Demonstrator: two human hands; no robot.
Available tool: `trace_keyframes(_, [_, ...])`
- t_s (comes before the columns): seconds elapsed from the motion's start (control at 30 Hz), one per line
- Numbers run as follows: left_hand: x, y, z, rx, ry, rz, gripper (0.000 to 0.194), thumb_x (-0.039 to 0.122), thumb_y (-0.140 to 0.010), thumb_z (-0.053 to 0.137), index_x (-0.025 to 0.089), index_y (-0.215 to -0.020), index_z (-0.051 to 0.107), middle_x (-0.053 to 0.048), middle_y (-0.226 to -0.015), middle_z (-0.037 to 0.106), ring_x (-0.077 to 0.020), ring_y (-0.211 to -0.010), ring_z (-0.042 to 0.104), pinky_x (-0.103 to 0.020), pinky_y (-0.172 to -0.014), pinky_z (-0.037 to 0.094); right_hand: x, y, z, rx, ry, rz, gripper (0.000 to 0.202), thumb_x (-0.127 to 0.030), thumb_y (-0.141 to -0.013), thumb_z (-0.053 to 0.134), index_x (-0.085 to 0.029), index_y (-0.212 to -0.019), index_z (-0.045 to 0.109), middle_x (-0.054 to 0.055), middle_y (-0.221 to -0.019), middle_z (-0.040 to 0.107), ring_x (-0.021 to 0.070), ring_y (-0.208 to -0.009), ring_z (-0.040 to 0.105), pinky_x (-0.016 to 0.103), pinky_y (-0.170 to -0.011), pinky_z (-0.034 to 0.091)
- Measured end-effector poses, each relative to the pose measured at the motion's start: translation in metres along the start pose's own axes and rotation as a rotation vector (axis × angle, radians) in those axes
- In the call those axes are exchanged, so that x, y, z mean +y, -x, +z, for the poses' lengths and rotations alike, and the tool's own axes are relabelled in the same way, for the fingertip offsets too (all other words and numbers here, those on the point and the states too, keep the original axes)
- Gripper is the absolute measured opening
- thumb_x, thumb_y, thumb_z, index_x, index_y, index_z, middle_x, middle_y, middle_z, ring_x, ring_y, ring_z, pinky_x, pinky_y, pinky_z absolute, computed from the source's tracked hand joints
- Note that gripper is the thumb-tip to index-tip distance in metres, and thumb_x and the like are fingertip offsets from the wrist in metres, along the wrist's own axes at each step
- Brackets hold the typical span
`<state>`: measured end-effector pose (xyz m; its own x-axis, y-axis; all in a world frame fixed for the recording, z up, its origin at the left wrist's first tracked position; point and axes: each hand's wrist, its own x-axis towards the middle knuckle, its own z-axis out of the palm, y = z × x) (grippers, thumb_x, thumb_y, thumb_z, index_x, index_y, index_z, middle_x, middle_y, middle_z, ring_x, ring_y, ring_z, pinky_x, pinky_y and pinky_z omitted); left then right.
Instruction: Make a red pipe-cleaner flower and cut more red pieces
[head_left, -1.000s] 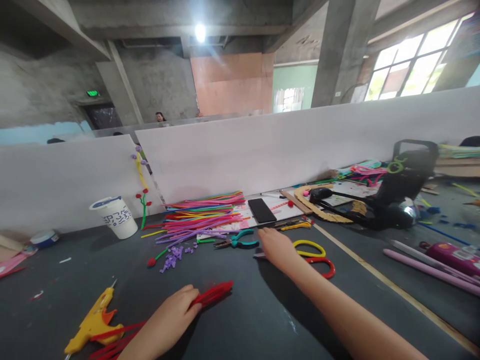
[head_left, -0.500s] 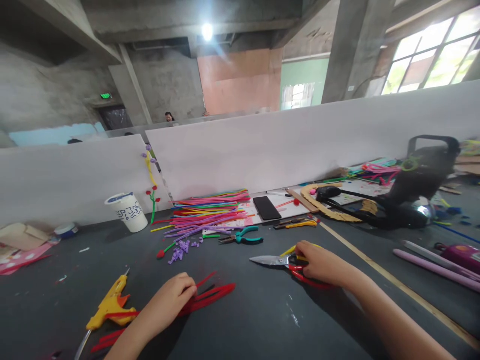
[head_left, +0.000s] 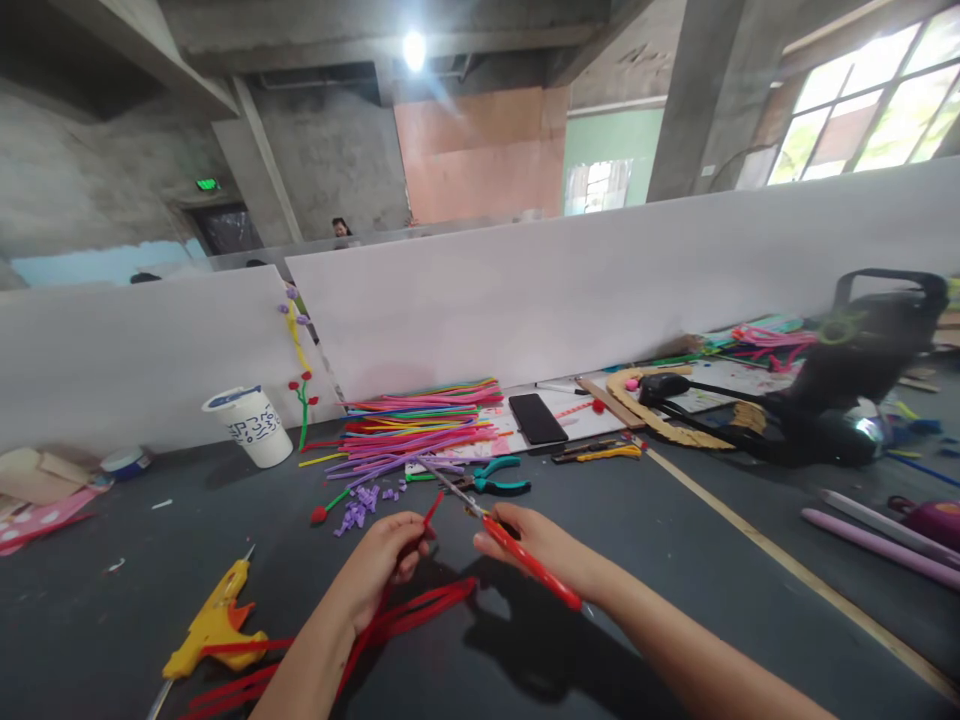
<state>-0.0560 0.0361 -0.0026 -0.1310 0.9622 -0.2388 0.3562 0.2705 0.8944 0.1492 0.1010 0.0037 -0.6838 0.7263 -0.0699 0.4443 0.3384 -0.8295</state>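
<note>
My left hand pinches a red pipe cleaner, whose tip sticks up between the fingers. In my right hand are scissors with red handles; their blades point up and left, just right of that tip and apart from it. Whether the blades are spread is hard to make out. Below my hands, more red pipe cleaners lie on the dark table, partly hidden by my left forearm. Beyond the scissors' tip are teal-handled pliers, and small purple pieces lie left of them.
A yellow glue gun rests at the left. Behind are a white cup, a pile of coloured pipe cleaners, a phone and a yellow utility knife. A black lamp-like device stands right, before a white partition.
My right hand has lifted the scissors off the table and brought them left, near my left hand. My left hand has risen, holding up one red pipe cleaner.
</note>
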Motion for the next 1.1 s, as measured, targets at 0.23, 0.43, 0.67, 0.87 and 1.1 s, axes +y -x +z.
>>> trace_keyframes(0.23, [-0.008,0.004,-0.006,-0.033,-0.270,0.088,0.019,0.030,-0.076,0.048,0.017,-0.071,0.061,0.003,-0.056,0.049,-0.0136,-0.055,0.047,-0.025,-0.056,0.033,0.022,0.010,-0.004,0.103,-0.058,0.090,0.034,-0.046,-0.072,0.057,-0.020,-0.063,0.037,-0.007,-0.058,0.035,0.0088,-0.053,0.031,0.021,-0.050,0.026])
trace_keyframes(0.43, [-0.012,0.010,0.017,-0.035,-0.500,0.124,0.014,0.019,-0.073,0.050,0.017,-0.064,0.061,-0.003,-0.074,0.053,-0.0193,-0.075,0.052,-0.030,-0.072,0.035,0.037,0.006,-0.011,0.151,-0.181,0.089,0.034,-0.045,-0.073,0.055,-0.020,-0.062,0.035,-0.008,-0.057,0.031,0.0087,-0.052,0.030,0.022,-0.049,0.027])
trace_keyframes(0.67, [-0.011,0.019,0.019,-0.035,-0.431,0.085,0.013,0.021,-0.071,0.053,0.019,-0.059,0.050,0.000,-0.074,0.048,-0.0173,-0.072,0.049,-0.029,-0.071,0.035,0.030,0.012,-0.010,0.169,-0.107,0.109,0.030,-0.039,-0.070,0.058,-0.021,-0.061,0.036,-0.008,-0.055,0.033,0.0092,-0.052,0.030,0.022,-0.049,0.025])
trace_keyframes(0.87, [-0.019,0.019,0.021,-0.032,-0.113,-0.060,0.016,0.029,-0.071,0.053,0.020,-0.060,0.044,0.004,-0.062,0.044,-0.0150,-0.063,0.045,-0.027,-0.062,0.034,0.021,0.014,-0.005,0.095,-0.156,0.166,0.029,-0.040,-0.068,0.059,-0.020,-0.061,0.040,-0.008,-0.055,0.036,0.0089,-0.052,0.031,0.022,-0.049,0.024])
trace_keyframes(1.1, [0.007,0.013,0.011,-0.107,0.242,-0.150,0.023,0.043,-0.078,0.046,0.020,-0.074,0.044,0.006,-0.061,0.047,-0.0070,-0.045,0.037,-0.020,-0.046,0.027,0.016,0.002,0.000,0.054,-0.412,0.154,0.017,-0.025,-0.064,0.062,-0.018,-0.065,0.047,-0.008,-0.056,0.041,0.0076,-0.050,0.036,0.021,-0.047,0.024])
